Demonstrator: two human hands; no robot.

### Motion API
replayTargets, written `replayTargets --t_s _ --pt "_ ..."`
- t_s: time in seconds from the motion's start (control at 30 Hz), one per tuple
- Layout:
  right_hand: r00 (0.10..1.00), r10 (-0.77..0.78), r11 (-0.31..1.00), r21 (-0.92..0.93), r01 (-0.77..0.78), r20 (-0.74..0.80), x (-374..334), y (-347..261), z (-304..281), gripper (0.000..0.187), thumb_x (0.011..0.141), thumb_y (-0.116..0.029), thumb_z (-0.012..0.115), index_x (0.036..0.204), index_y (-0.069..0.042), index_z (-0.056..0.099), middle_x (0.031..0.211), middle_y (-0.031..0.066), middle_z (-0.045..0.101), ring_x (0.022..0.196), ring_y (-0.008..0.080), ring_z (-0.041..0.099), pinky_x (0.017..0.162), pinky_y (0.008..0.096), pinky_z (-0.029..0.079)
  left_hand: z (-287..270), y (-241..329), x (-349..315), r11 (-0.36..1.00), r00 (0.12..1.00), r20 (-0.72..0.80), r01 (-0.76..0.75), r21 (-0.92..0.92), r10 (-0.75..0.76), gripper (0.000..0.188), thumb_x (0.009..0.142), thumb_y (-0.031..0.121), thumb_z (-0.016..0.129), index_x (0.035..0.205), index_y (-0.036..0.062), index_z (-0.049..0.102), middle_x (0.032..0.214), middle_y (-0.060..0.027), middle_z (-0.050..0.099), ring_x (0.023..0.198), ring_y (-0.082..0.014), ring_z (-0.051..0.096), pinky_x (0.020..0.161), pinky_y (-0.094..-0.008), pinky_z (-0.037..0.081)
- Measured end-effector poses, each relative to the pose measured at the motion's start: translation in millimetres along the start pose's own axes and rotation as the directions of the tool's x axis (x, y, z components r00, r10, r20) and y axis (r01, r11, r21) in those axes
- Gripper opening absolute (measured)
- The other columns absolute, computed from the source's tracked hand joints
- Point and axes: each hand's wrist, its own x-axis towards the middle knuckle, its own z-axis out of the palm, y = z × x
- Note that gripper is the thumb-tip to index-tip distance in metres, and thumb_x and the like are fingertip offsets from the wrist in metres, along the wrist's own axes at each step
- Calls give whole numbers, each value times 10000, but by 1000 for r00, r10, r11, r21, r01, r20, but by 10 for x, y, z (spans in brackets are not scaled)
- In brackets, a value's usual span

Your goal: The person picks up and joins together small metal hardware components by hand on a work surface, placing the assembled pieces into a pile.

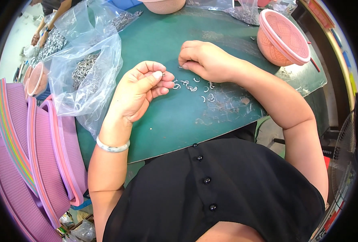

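Observation:
My left hand (140, 86) is raised over the green table, with thumb and forefinger pinched on a small metal piece (163, 74); its shape is mostly hidden by the fingertips. To its right my right hand (207, 60) is closed, its fingertips pressed together low over the tabletop. Whatever those fingertips hold is too small or too covered to make out. Just below and between the hands lie several loose curved metal pieces (192, 88), silvery and shaped like small open rings or hooks.
Left of my left hand, an open clear plastic bag (110, 60) holds a heap of similar metal pieces (85, 71). A pink basket (283, 38) stands tilted at the far right of the green table (162, 133). Purple baskets (45, 161) are stacked at the left. Another person's hand (35, 39) shows at the upper left.

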Motion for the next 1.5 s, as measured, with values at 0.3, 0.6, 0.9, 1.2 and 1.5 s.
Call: replayTargets --t_s 0.3,0.6,0.9,1.2,1.5 --pt "986 167 938 306 -166 23 -2 -183 -100 99 790 -86 524 832 1 544 763 131 591 687 226 566 622 306 449 -8 -51 1 986 997 75 26 -163 -14 132 857 74 515 982 33 530 842 -68 582 740 -127 566 659 -227 462" --pt "978 192 827 523 -209 87 -7 -198 -96 106 823 -92 503 841 9 530 727 59 565 680 122 524 633 272 441 -35 -72 23 958 987 157 73 -276 -30 165 856 63 503 1014 16 516 847 -74 552 734 -139 530 657 -234 443" --pt "954 225 561 774 -293 198 -13 -200 -105 98 835 -103 514 852 -9 536 776 8 557 735 95 507 684 237 427 26 -70 26 956 985 161 97 -276 -54 140 860 57 491 985 1 521 864 -91 592 756 -151 580 680 -248 475" --pt "996 93 795 602 -80 10 -22 -212 -69 105 817 -83 543 889 -9 561 774 28 573 731 104 522 679 251 433 93 -70 4 961 986 141 124 -247 -91 113 860 115 526 929 25 533 800 -70 597 678 -137 577 596 -235 472" --pt "999 25 980 197 -30 25 -39 -113 -37 52 743 -29 591 794 -24 594 754 84 538 681 206 531 629 285 437 17 -62 33 970 1000 -22 11 -244 -17 59 843 87 526 833 30 541 780 -83 599 685 -150 581 606 -240 474"
